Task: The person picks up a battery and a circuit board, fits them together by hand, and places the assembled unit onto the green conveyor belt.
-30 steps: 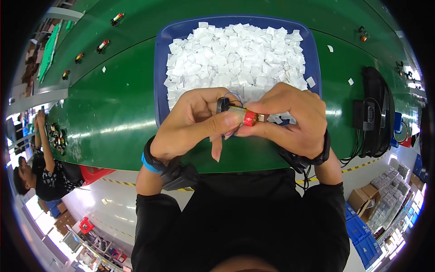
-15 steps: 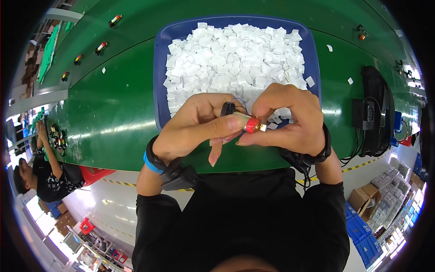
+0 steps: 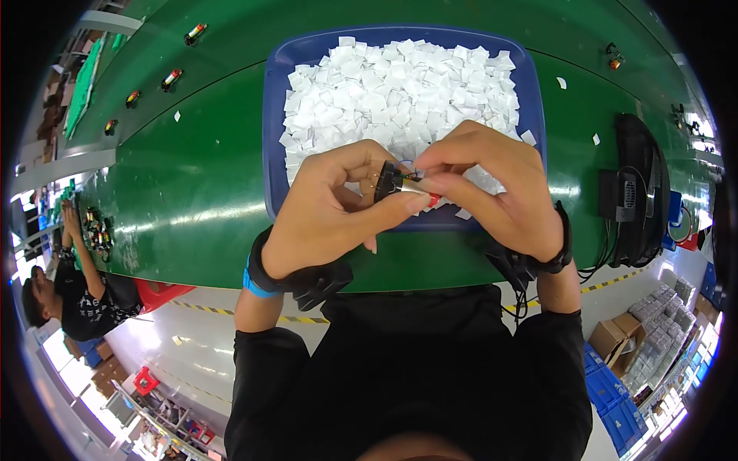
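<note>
The left hand (image 3: pixel 323 207) grasps a small silvery, black-ended, red-banded cylindrical device (image 3: pixel 404 184), seemingly steadying it for the right hand (image 3: pixel 503 184), whose hold is unclear.

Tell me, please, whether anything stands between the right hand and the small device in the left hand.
Nothing visible does: the right hand has its fingers at the small device, which the left hand holds over the blue tray.

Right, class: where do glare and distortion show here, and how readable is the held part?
Head view: glare streaks the green table either side of the blue bin; head view: straight edges bend near the picture's rim; head view: left hand and right hand partly cover the held part, its small details hard to read.
</note>
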Motion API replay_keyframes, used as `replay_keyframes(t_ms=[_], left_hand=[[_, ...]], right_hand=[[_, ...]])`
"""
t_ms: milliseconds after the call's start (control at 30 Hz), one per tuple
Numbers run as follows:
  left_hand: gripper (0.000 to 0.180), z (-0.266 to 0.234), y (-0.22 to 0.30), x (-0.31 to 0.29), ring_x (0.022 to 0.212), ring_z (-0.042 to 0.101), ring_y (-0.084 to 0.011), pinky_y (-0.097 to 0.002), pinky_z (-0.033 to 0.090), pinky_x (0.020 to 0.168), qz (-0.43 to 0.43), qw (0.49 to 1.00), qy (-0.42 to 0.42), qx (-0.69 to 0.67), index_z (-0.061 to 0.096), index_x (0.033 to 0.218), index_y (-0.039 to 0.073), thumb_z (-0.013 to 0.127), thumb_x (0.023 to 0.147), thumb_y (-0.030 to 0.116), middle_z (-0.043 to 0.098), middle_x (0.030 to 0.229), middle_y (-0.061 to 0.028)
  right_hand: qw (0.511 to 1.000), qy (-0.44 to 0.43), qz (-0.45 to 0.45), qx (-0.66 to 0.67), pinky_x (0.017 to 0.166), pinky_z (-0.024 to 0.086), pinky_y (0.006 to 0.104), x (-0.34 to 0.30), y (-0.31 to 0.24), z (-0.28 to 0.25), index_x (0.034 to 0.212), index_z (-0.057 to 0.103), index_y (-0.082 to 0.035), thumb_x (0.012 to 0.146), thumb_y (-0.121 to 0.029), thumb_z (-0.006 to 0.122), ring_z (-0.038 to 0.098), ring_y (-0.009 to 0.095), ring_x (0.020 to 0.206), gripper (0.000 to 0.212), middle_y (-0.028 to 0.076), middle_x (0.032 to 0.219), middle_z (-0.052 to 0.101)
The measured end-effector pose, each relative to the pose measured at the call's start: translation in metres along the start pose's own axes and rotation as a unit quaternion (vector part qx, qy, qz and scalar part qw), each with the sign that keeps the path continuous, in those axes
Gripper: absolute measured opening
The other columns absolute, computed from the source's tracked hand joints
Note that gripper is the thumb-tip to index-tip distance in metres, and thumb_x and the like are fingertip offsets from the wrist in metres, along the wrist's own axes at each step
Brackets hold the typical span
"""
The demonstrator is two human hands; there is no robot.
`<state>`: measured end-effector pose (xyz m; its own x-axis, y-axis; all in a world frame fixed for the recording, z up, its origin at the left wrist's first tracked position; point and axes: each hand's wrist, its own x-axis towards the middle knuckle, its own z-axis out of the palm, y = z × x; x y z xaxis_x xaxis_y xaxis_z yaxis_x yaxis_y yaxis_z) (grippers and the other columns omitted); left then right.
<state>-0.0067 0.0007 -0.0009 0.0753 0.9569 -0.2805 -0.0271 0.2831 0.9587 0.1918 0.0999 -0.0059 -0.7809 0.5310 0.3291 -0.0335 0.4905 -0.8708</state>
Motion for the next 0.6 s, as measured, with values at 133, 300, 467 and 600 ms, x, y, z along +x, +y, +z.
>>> replay_keyframes(t_ms=[133, 300, 467, 600], left_hand=[[0.020, 0.0033, -0.0034, -0.0007, 0.049, 0.048, -0.0020, -0.0187, 0.038, 0.043, 0.004, 1.000, 0.007, 0.027, 0.063, 0.091, 0.001, 0.077, 0.085, 0.014, 0.052, 0.059, 0.0025], [0.018, 0.0028, -0.0045, -0.0007, 0.056, 0.052, -0.0009, -0.0179, 0.044, 0.045, 0.022, 0.987, 0.018, 0.155, 0.062, 0.089, 0.000, 0.077, 0.082, 0.007, 0.056, 0.068, 0.0011], [0.019, 0.0030, -0.0069, 0.0012, 0.052, 0.048, 0.0003, -0.0173, 0.041, 0.045, 0.052, 0.981, 0.026, 0.185, 0.063, 0.087, 0.001, 0.079, 0.080, 0.009, 0.050, 0.059, 0.0033], [0.020, 0.0016, -0.0070, 0.0013, 0.050, 0.047, 0.0002, -0.0173, 0.040, 0.046, 0.059, 0.982, 0.015, 0.178, 0.063, 0.087, 0.001, 0.079, 0.080, 0.010, 0.048, 0.056, 0.0038]], right_hand=[[0.996, 0.021, -0.054, -0.062, 0.060, 0.050, 0.0265, 0.0000, 0.0029, 0.0042, 0.098, 0.067, 0.001, 0.081, 0.003, 0.072, 0.063, 0.018, 0.071, 0.018, 0.010, 0.086, 0.066], [0.997, 0.009, -0.037, -0.074, 0.060, 0.049, 0.0264, -0.0019, 0.0032, 0.0075, 0.096, 0.066, 0.001, 0.081, 0.005, 0.072, 0.063, 0.018, 0.070, 0.017, 0.010, 0.085, 0.064], [0.998, 0.020, -0.007, -0.057, 0.060, 0.050, 0.0265, -0.0031, 0.0014, 0.0096, 0.095, 0.064, 0.002, 0.081, 0.007, 0.070, 0.063, 0.018, 0.070, 0.016, 0.010, 0.086, 0.063], [0.999, 0.018, 0.004, -0.039, 0.059, 0.050, 0.0265, -0.0027, 0.0013, 0.0101, 0.095, 0.064, 0.002, 0.082, 0.007, 0.070, 0.063, 0.017, 0.069, 0.015, 0.010, 0.087, 0.062]])
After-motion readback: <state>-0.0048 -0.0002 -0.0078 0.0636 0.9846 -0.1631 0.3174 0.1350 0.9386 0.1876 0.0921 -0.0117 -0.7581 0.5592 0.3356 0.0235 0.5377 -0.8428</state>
